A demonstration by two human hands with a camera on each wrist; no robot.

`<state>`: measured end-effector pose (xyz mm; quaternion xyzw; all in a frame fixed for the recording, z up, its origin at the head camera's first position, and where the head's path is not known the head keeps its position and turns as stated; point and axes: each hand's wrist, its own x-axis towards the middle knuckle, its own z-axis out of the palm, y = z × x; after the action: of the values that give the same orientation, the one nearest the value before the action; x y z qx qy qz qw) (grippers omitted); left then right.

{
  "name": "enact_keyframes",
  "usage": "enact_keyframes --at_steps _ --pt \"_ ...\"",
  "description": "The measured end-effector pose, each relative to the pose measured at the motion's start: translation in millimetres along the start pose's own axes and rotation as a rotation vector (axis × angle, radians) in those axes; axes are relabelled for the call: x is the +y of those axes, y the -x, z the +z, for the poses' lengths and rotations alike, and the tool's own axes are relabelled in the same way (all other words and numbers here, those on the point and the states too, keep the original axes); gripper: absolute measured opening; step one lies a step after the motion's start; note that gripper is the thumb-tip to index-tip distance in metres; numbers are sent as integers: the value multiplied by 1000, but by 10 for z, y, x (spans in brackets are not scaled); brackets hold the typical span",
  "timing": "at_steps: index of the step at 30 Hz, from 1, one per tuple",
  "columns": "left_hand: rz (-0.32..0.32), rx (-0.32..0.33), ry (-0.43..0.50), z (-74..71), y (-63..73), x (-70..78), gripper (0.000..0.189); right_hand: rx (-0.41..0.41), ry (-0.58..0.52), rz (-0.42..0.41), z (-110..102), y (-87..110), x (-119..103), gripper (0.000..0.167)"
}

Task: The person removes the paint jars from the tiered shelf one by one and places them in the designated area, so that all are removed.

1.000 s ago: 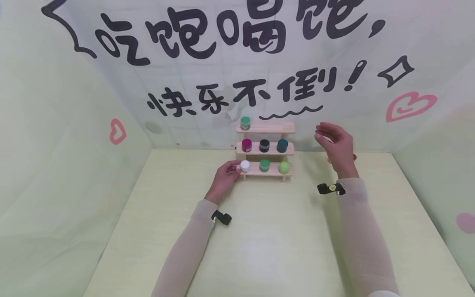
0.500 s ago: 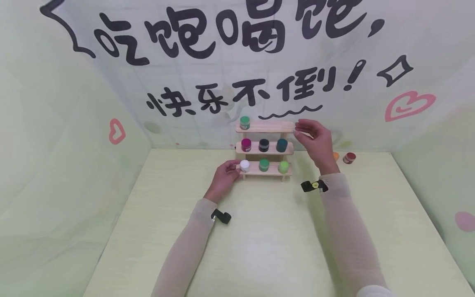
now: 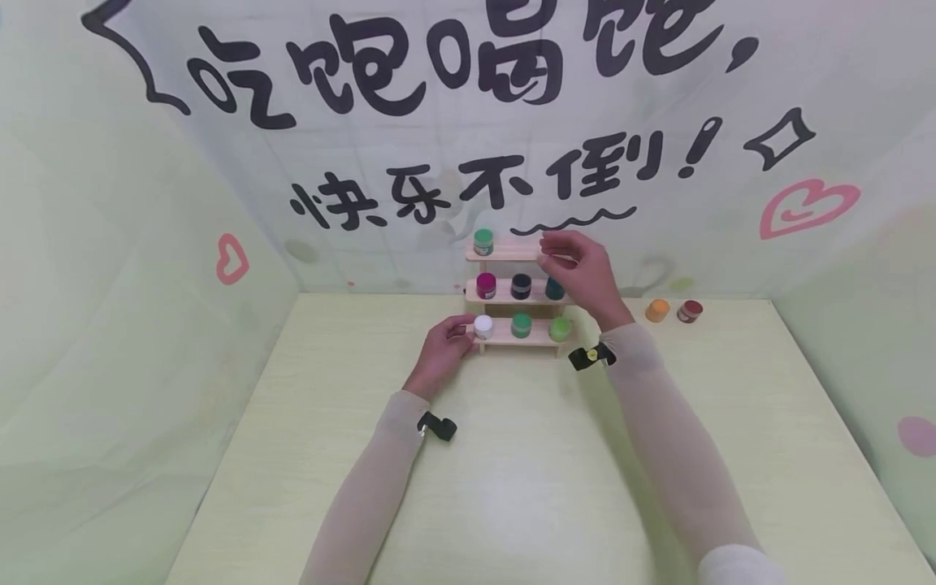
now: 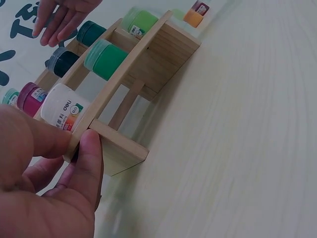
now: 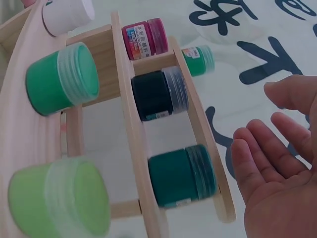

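A small three-step wooden rack (image 3: 512, 253) stands by the back wall and carries paint jars. With thumb and fingers, my left hand (image 3: 442, 353) pinches the left end of its lowest step, close to a white jar (image 4: 62, 106). Over the right part of the top step is my right hand (image 3: 585, 276), fingers loosely bent and nothing between them in the right wrist view. Beneath it, a teal jar (image 5: 176, 176) on the middle step is partly covered in the head view. A green-lidded jar (image 3: 483, 242) sits at the top step's left end.
Magenta (image 3: 486, 286) and black (image 3: 521, 286) jars share the middle step; green (image 3: 521, 326) and lime (image 3: 560, 329) jars stand on the lowest. Right of the rack, orange (image 3: 657, 310) and dark red (image 3: 690, 311) jars rest on the table. A lettered cloth wall (image 3: 409, 268) rises behind.
My right hand has moved left, from right of the rack to over its top step, uncovering the orange and dark red jars. My left hand has kept its place on the rack.
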<state>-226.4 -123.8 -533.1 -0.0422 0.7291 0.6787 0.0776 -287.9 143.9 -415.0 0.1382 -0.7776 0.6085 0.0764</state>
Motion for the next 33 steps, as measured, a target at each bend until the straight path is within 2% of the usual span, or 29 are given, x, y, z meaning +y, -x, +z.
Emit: enact_keyframes --at_steps 10,20,27,33 --pt "-3 2 7 0 -8 19 35 -69 85 -7 203 -262 -105 44" --pt "-3 5 -5 -5 -9 8 36 -138 189 19 410 -488 -157 43" --pt "-9 4 12 -9 -4 -3 35 -196 218 42 562 -576 -215 46" --pt "-8 1 1 -11 1 -6 35 -217 226 48 649 -637 -159 46"
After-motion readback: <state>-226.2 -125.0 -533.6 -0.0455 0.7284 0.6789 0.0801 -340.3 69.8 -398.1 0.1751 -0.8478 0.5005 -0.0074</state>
